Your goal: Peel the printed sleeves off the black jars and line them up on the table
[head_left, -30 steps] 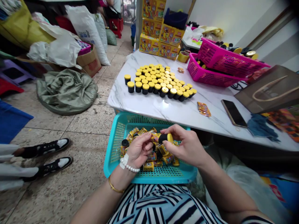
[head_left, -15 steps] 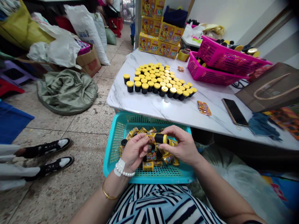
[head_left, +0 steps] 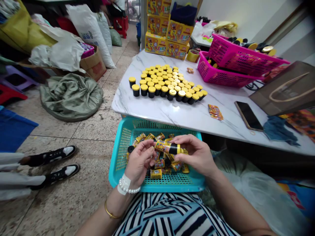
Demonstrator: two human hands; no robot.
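Above a turquoise basket point(head_left: 115, 164), my right hand point(head_left: 197, 154) is closed on a small black tub point(head_left: 173, 149) with a yellow lid, lying sideways. A clear printed sleeve point(head_left: 162, 147) in yellow and purple extends from the tub's left end. My left hand point(head_left: 141, 160) pinches the sleeve's left edge between thumb and fingers. Below both hands, the basket holds several printed, sleeved tubs point(head_left: 156, 173) lying loose and a black tub point(head_left: 130, 149) without a visible sleeve. On the table beyond stands a dense group of upright black tubs with yellow lids point(head_left: 151, 91).
The marble-patterned table point(head_left: 147, 109) also bears printed sleeves point(head_left: 215, 112), a phone point(head_left: 248, 115), a blue cloth point(head_left: 280, 129), a paper bag point(head_left: 287, 91), pink baskets point(head_left: 228, 78), tape point(head_left: 193, 55) and yellow boxes point(head_left: 155, 42). Another person's shoes point(head_left: 59, 155) are at the left.
The tub and sleeve have shifted slightly right and down with my right hand. More of the printed sleeve shows between my hands, and my left fingers have moved to its left edge.
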